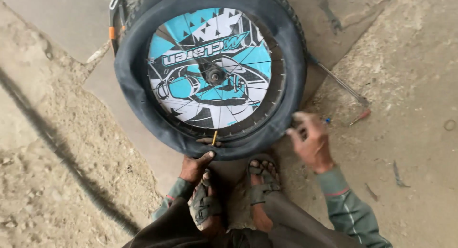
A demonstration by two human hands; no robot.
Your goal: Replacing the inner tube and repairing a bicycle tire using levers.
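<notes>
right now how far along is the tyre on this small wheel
Looks done: the tyre sits around most of the wheel rim, and the valve stem pokes through the rim. In hand: the left hand presses the tyre's near edge while the right hand works its right side. Left: the near section looks slack, apparently unseated.

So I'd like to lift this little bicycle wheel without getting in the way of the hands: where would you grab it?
Probably by the tyre on its far-left arc, coming in from the left edge. The wheel lies flat, that stretch is free, and the fat rubber gives a full grasp. The left hand presses the near edge by the valve; the right hand works the right side.
</notes>
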